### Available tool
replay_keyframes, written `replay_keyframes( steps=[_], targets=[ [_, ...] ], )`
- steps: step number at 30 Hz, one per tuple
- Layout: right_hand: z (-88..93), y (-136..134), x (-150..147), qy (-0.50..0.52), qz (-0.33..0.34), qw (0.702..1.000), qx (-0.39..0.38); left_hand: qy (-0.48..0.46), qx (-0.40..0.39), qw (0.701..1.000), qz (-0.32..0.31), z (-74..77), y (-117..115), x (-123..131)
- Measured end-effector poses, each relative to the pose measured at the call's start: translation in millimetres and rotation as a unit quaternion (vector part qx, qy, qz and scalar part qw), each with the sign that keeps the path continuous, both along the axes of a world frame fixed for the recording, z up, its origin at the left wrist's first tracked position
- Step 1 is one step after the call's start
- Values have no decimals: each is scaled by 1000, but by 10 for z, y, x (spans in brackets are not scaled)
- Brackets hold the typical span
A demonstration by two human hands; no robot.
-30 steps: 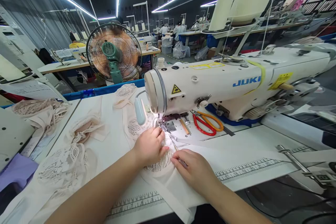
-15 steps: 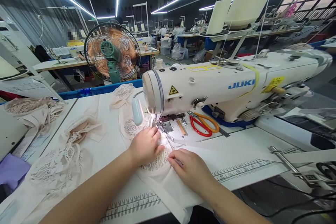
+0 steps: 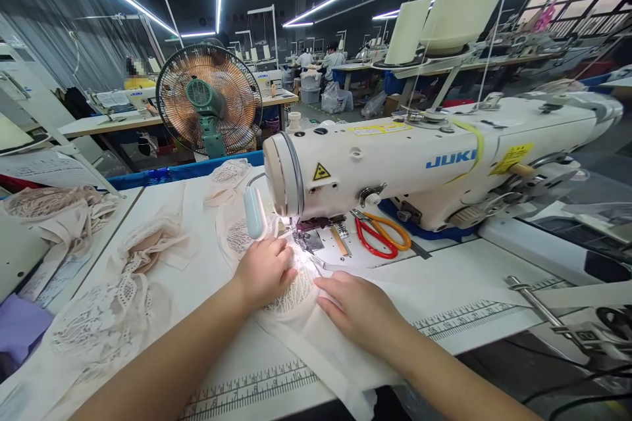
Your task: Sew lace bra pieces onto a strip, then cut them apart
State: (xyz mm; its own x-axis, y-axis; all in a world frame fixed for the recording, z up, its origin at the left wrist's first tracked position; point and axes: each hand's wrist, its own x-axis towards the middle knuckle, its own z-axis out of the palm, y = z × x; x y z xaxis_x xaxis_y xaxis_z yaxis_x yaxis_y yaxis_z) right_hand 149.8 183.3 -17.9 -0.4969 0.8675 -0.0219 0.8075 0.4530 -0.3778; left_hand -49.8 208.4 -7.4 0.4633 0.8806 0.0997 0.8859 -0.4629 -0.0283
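Observation:
A pale lace garment piece [image 3: 290, 296] lies under the head of a white sewing machine [image 3: 380, 158], lit by a small lamp [image 3: 255, 213]. My left hand [image 3: 264, 273] rests on the lace just left of the needle area, fingers lying along it and thumb apart. On the right edge of the lace, my right hand [image 3: 358, 309] touches the cloth with index fingertip and thumb a little apart. Plain fabric trails from the lace over the table's front edge. The needle and presser foot are partly hidden by glare and my left fingers.
Red-and-orange-handled scissors [image 3: 378, 237] lie right of the needle plate. More lace pieces [image 3: 103, 316] are spread at left. A printed ruler [image 3: 257, 385] runs along the front edge. Behind the table stands a fan [image 3: 207, 99]; thread cones [image 3: 407, 31] rise above the machine.
My right thumb and index finger, pinched together at the lace edge before, are now slightly apart. The lace has shifted slightly toward the needle, and the trailing fabric's end has moved right.

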Motion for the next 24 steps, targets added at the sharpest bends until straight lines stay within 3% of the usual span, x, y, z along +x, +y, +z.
replay_keyframes(
  steps=[5, 9, 24],
  targets=[
    [53, 55, 113, -22, 64, 998, 20, 57, -122, 987, 90, 208, -249, 30],
    [81, 115, 166, -67, 102, 992, 35, 70, -188, 972, 121, 274, -323, -11],
    [142, 307, -47, -145, 81, 986, -8, 1, -231, 960, 156, 285, 155, -359]
  ],
)
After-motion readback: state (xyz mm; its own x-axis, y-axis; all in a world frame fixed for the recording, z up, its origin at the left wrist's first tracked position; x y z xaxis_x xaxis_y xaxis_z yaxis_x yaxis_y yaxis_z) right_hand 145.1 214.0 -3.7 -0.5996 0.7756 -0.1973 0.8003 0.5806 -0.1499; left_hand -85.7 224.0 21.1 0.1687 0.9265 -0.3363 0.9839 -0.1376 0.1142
